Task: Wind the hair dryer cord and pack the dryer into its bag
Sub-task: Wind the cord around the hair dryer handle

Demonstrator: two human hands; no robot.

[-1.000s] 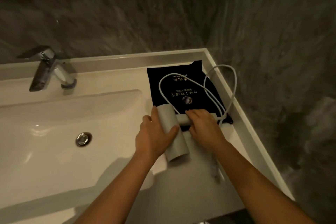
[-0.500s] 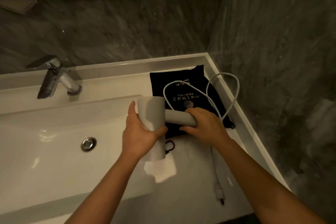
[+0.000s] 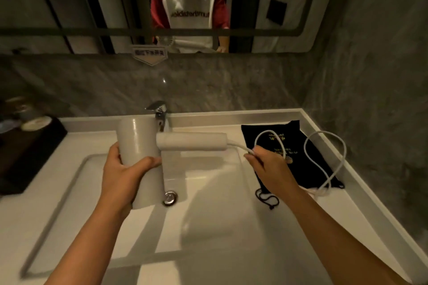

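Observation:
I hold a pale grey hair dryer (image 3: 141,143) above the sink basin. My left hand (image 3: 125,173) grips its upright barrel, and the handle sticks out level to the right. My right hand (image 3: 269,170) pinches the white cord (image 3: 324,159) just past where it leaves the handle's end. From there the cord loops loosely over a flat black drawstring bag (image 3: 294,148) with gold print, which lies on the counter at the right. The bag's black drawstring (image 3: 266,200) trails off its near corner.
A white sink basin (image 3: 69,192) with a metal drain (image 3: 170,198) lies under the dryer. A chrome tap (image 3: 159,111) stands behind it. A dark tray (image 3: 30,146) with cups sits at the left. A grey wall closes the right side, with a mirror above.
The dryer has been lifted off the counter and carried left over the basin. My right hand slid off the handle onto the cord. The camera tilted up, showing the mirror.

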